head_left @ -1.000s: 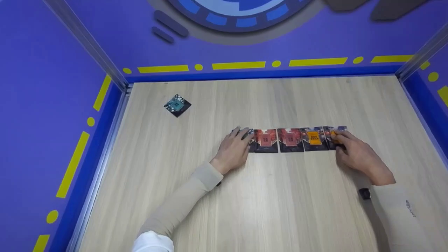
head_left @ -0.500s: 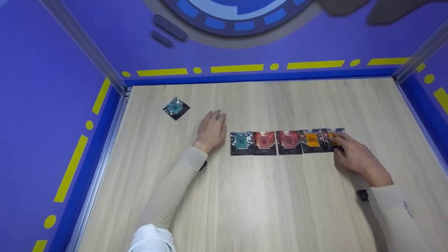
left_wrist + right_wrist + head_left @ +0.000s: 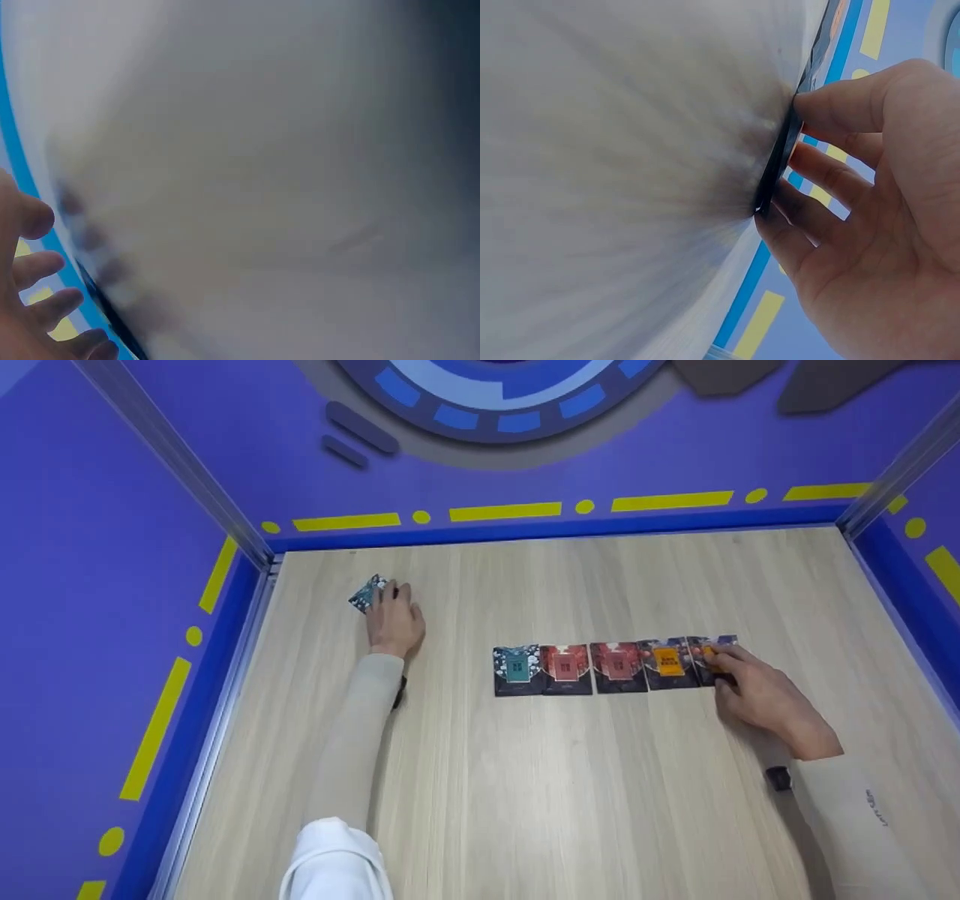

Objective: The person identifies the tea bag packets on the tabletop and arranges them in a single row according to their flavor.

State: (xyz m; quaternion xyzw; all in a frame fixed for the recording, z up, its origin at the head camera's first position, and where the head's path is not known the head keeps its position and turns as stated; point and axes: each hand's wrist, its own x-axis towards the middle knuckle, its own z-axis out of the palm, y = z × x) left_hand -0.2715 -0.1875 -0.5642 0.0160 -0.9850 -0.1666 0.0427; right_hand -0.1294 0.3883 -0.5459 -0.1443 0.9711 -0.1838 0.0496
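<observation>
A loose flat square sachet, teal and black with a white floral print, lies turned cornerwise at the back left. My left hand is over its right part, hiding it; in the left wrist view the fingers are spread just above the dark sachet edge. My right hand holds the orange-labelled sachet at the right end of a row, fingertips on its face and thumb at its near edge. In the right wrist view, thumb and fingers meet the dark sachet's edges.
The row also has a teal sachet, two red sachets, one of them the red sachet, and another orange-labelled sachet. They lie edge to edge on a wooden table. Blue-purple walls stand behind and at the sides.
My left hand has left the teal sachet at the row's left end and moved left and back to the loose teal sachet. The right hand stays on the end sachet.
</observation>
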